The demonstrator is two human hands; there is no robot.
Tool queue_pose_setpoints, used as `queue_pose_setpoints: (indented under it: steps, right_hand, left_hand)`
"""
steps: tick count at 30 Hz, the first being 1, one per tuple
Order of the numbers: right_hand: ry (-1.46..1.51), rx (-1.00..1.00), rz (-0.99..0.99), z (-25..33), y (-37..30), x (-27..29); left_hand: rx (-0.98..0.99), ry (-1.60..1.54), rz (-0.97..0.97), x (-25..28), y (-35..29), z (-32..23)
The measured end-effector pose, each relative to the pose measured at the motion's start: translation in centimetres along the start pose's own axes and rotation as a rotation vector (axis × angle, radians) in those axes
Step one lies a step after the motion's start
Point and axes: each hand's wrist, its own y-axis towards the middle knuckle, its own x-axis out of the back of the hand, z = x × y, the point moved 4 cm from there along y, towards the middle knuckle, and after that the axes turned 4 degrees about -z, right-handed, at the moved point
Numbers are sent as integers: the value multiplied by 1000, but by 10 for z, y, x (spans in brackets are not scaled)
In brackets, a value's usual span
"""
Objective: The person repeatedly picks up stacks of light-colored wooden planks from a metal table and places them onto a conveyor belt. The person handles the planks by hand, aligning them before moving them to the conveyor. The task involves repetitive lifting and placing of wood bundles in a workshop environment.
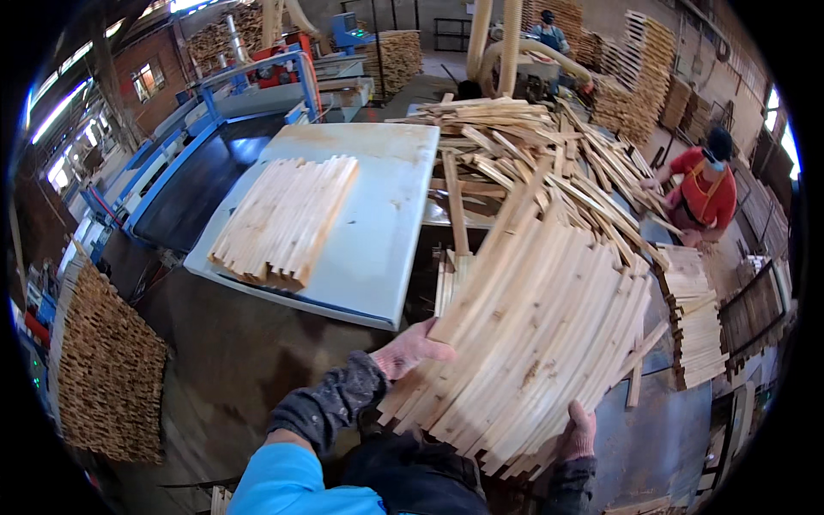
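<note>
A wide row of pale wooden strips (532, 335), packed side by side with uneven ends, lies tilted in front of me. At its left edge my left hand (414, 350), in a pinkish glove, is closed with the thumb along the outermost strip. My right hand (578, 432) presses against the near right side of the row, its fingers partly hidden by the wood. One longer strip (493, 249) sticks out past the far left of the row. A smaller block of strips (287, 215) rests on the pale table (390, 206) to the left.
Loose strips (515, 137) lie heaped beyond the row. A co-worker in red (708, 193) reaches into that heap from the right, beside another row of strips (693, 318). A blue-framed machine (215, 163) adjoins the pale table. Stacked wood (112, 369) stands at far left.
</note>
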Motion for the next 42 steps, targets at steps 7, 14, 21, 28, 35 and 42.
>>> queue_pose_setpoints:
  steps: [7, 14, 21, 28, 35, 42]
  right_hand:
    - [-116, -80, 321, -48, 0, -244]
    - [-195, -62, 677, -83, -14, -498]
    - [-458, -113, 1040, -118, -46, -747]
    - [-446, -166, 1199, -204, -69, -951]
    - [-572, -374, 1136, -295, -79, -1097]
    - [-599, -468, 914, -377, -87, -1176]
  left_hand:
    - [-102, -44, -335, 204, -149, -60]
    - [-330, -179, -663, 351, -315, -132]
    - [-553, -319, -962, 475, -440, -152]
    - [-511, -205, -1036, 652, -505, -183]
    - [-457, -457, -901, 812, -523, -231]
    - [-206, -534, -815, 978, -505, -241]
